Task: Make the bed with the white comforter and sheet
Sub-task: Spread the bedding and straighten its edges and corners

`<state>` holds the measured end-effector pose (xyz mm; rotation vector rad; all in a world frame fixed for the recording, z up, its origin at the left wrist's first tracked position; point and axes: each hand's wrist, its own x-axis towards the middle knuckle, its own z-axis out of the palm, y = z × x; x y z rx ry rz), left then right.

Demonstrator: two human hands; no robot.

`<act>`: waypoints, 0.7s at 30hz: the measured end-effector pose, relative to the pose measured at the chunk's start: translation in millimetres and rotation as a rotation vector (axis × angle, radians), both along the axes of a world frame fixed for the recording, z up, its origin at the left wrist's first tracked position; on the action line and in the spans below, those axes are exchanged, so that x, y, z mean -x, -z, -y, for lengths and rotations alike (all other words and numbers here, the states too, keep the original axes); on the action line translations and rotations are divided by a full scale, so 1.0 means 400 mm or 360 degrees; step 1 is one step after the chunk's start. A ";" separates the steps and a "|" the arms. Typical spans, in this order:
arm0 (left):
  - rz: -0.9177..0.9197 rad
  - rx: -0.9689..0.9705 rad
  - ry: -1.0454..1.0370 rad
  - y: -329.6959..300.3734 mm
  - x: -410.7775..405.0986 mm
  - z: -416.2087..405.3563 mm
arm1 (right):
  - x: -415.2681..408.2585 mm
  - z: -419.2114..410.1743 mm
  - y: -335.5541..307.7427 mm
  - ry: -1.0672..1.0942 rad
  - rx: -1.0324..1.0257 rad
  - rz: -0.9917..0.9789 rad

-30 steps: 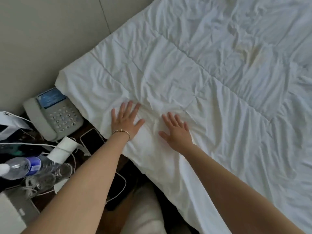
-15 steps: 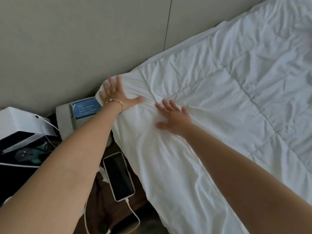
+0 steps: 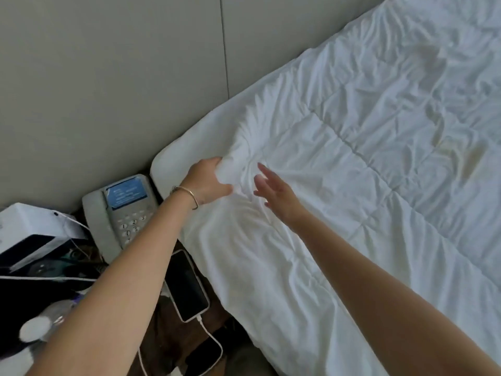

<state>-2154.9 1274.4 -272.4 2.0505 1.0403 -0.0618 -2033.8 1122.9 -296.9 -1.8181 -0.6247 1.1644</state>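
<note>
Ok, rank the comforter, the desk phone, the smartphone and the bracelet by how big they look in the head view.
1. White comforter, by far the largest.
2. Desk phone.
3. Smartphone, partly hidden by the left arm, so its rank below the desk phone is unsure.
4. Bracelet, smallest.

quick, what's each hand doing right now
Left hand: closed, gripping a bunch of the white comforter at its corner.
Right hand: open, fingers spread, holding nothing.

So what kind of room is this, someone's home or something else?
Probably a hotel bedroom, though I can't be sure. A bed with a white comforter stands against a plain panelled wall, and beside it is a corded desk phone with a printed card, typical of hotels. The left hand grips the comforter.
</note>
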 end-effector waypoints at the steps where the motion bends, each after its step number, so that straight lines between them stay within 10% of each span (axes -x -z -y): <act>1: 0.0076 0.0093 0.0133 -0.022 -0.009 0.065 | -0.002 0.040 -0.036 0.0171 -0.0090 -0.0057; 12: 0.0309 0.0960 0.0740 -0.098 -0.114 0.821 | -0.092 0.808 -0.100 0.0803 0.0118 0.0305; 16: 0.0167 0.0082 0.0635 -0.055 -0.161 0.988 | -0.094 1.055 -0.083 0.0897 0.0134 0.0254; 21: -0.0226 -0.0112 0.0989 0.011 -0.141 1.102 | -0.090 1.129 -0.063 0.0980 0.0045 0.0190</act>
